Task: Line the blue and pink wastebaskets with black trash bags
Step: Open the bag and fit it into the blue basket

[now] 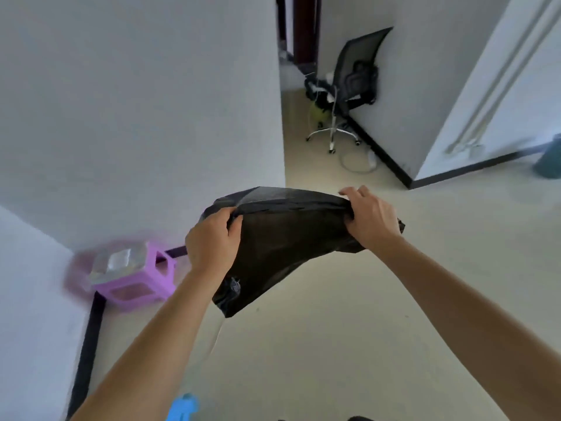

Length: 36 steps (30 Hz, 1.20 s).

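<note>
I hold a black trash bag [282, 238] stretched in the air in front of me. My left hand [212, 238] grips its left edge and my right hand [368, 217] grips its right edge, pulling the mouth wide. The bag's closed end hangs down toward the lower left. The pink wastebasket [139, 279] stands on the floor in the wall corner at the left, with something clear and shiny inside. A small part of the blue wastebasket [183, 407] shows at the bottom edge, partly behind my left forearm.
White walls with a black baseboard [88, 350] close the left side. A black office chair [349, 89] with cables stands in the far passage. A teal object [549, 162] sits at the right edge. Beige floor [334, 329] spreads below the bag.
</note>
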Each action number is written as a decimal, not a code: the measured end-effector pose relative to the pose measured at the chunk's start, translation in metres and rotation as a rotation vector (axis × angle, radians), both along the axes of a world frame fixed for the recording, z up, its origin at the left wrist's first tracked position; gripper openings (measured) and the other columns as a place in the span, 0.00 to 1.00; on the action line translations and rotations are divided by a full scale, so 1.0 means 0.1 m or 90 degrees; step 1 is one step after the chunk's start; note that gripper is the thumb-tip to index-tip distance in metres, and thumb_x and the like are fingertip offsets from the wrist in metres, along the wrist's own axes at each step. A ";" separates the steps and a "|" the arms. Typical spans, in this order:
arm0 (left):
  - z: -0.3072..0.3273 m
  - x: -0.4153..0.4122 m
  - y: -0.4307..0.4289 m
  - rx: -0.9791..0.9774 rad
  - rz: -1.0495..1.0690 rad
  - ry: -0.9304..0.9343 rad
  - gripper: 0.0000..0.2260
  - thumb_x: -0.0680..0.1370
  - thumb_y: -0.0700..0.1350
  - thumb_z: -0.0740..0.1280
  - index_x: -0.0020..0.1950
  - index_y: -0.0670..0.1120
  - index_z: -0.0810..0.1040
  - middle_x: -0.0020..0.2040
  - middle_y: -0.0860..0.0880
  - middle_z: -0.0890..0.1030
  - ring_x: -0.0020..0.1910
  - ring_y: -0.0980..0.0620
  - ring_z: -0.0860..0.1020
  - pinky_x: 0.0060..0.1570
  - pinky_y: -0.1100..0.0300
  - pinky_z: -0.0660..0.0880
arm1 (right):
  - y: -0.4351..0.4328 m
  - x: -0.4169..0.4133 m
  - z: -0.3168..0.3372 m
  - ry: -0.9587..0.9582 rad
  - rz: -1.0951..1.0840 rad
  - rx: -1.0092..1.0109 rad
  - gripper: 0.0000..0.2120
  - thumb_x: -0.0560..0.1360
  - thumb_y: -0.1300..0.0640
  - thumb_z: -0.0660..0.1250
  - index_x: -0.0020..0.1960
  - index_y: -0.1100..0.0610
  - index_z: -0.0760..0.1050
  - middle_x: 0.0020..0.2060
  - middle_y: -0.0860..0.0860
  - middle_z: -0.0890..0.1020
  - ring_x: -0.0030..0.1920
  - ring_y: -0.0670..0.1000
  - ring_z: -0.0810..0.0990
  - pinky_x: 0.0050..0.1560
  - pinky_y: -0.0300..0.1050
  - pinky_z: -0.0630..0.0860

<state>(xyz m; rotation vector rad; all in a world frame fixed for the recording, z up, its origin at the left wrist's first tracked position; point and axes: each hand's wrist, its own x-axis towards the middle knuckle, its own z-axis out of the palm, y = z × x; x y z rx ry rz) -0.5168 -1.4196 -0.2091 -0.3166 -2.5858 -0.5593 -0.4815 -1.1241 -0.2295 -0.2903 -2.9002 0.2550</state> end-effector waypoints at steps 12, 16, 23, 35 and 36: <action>0.23 0.11 4.91 0.052 -0.371 0.028 0.09 0.79 0.46 0.66 0.53 0.43 0.83 0.41 0.46 0.85 0.35 0.44 0.81 0.32 0.59 0.72 | 4.32 1.69 0.21 -0.032 -0.335 0.030 0.12 0.77 0.46 0.58 0.50 0.50 0.77 0.41 0.51 0.83 0.40 0.57 0.80 0.36 0.45 0.68; 0.22 -0.09 6.10 0.049 -0.459 0.078 0.07 0.78 0.45 0.68 0.51 0.43 0.83 0.40 0.46 0.84 0.36 0.45 0.82 0.34 0.63 0.67 | 5.31 1.79 0.16 -0.012 -0.409 0.025 0.11 0.76 0.46 0.59 0.49 0.49 0.78 0.40 0.52 0.83 0.40 0.58 0.80 0.36 0.45 0.66; 0.07 -0.81 8.02 0.059 -0.528 0.052 0.09 0.78 0.48 0.66 0.47 0.43 0.82 0.36 0.44 0.83 0.34 0.40 0.81 0.31 0.57 0.70 | 6.92 1.29 -0.05 0.013 -0.506 0.022 0.12 0.75 0.44 0.60 0.44 0.50 0.77 0.38 0.53 0.83 0.41 0.59 0.81 0.36 0.45 0.65; 0.17 -1.53 11.54 0.091 -0.656 -0.036 0.10 0.80 0.49 0.62 0.45 0.46 0.79 0.32 0.49 0.80 0.29 0.51 0.69 0.28 0.65 0.59 | 9.53 1.10 0.16 -0.011 -0.566 0.051 0.31 0.60 0.21 0.62 0.48 0.45 0.74 0.41 0.43 0.79 0.41 0.51 0.81 0.41 0.45 0.74; 0.12 -1.54 11.85 0.086 -0.667 -0.039 0.10 0.80 0.49 0.62 0.45 0.46 0.79 0.32 0.49 0.80 0.29 0.50 0.70 0.28 0.64 0.60 | 9.80 1.12 0.11 -0.036 -0.563 0.048 0.32 0.59 0.21 0.64 0.50 0.45 0.73 0.42 0.43 0.79 0.42 0.51 0.81 0.40 0.45 0.73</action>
